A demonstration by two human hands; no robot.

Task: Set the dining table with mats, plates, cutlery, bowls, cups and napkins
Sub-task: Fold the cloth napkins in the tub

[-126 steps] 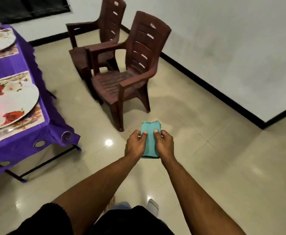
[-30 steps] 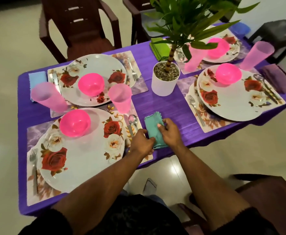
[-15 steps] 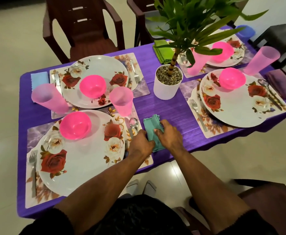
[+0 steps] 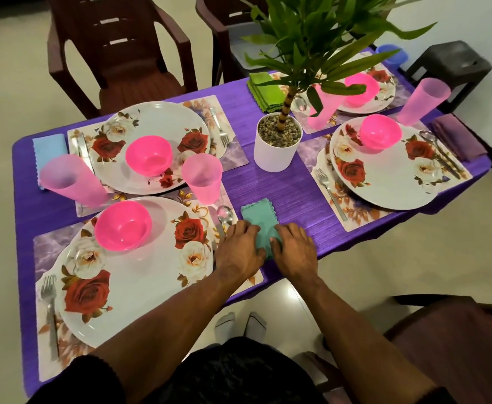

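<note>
Beside the near plate [image 4: 128, 275], both hands [image 4: 240, 250] [image 4: 296, 252] press straight fingers flat on the napkin [image 4: 258, 217], which should be squared to the mat [image 4: 250, 279] edge.

dim indoor light; wide-angle bending at edges.

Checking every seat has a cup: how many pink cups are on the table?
4. One cup at the far-left setting, one above the near-left plate, one behind the plant's leaves, one at the far right. Leaves may hide others.
</note>
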